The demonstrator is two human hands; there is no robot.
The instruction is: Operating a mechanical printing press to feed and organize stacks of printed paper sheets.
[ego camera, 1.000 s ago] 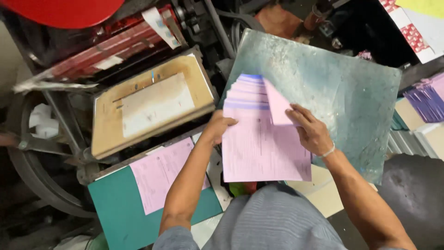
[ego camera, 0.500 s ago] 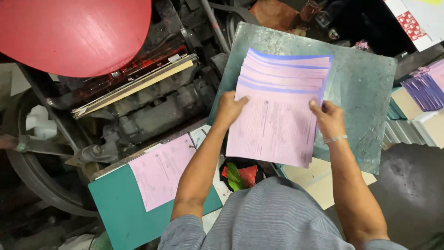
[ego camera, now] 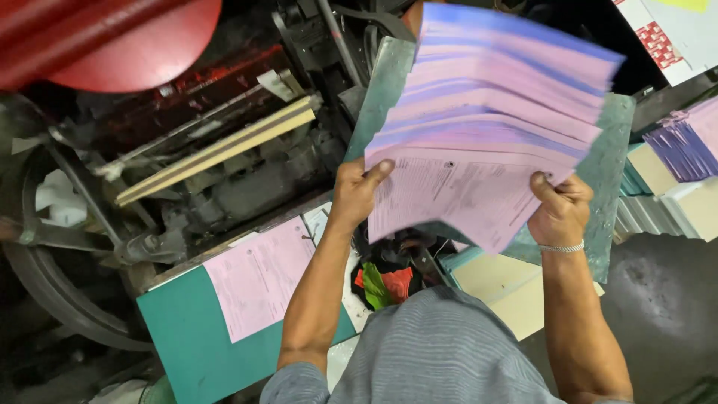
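Nearest, a fanned stack of pink sheets (ego camera: 486,142) is held up off the green metal table (ego camera: 609,194), gripped at its lower corners. The left hand (ego camera: 357,193) is clamped on the lower left corner, thumb on top; the right hand (ego camera: 559,209) is closed around the lower right edge, fingers curled underneath. To fan the sheets well, both grips would best be kept firm but loose enough for the sheets to slide, and the fan kept even (a slack corner could let sheets spill). A single pink sheet (ego camera: 258,277) lies on the teal board (ego camera: 187,344) beside the left arm. Farther off, the press (ego camera: 224,142) is dark and hard to read; the red disc (ego camera: 112,37) is cut off at the top, and the table's middle is hidden behind the stack.
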